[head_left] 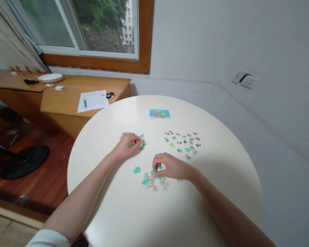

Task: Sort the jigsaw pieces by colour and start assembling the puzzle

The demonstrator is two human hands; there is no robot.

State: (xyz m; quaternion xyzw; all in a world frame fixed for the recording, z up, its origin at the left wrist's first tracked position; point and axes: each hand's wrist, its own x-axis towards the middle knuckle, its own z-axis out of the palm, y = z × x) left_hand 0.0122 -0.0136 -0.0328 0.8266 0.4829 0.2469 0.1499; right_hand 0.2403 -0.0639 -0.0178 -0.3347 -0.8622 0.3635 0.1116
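Loose jigsaw puzzle pieces lie in groups on a round white table (113, 212). My left hand (127, 145) is over a teal-green group (141, 148) at the left, its thumb and fingertips pinched together; whatever they hold is too small to tell. My right hand (171, 166) reaches over a nearer heap of puzzle pieces (151, 183), grey-white and teal. Its thumb and index finger close on a puzzle piece (152, 172) at the heap's far edge. A teal clump of pieces (136, 169) lies left of that heap. The hands partly cover both groups.
Multicoloured puzzle pieces (184, 141) are spread at the right. Farther back lies a picture card (159, 114) with cartoon figures. A wooden desk (64, 104) behind the table bears a paper sheet (92, 101), keys (109, 95) and a white dish (50, 78).
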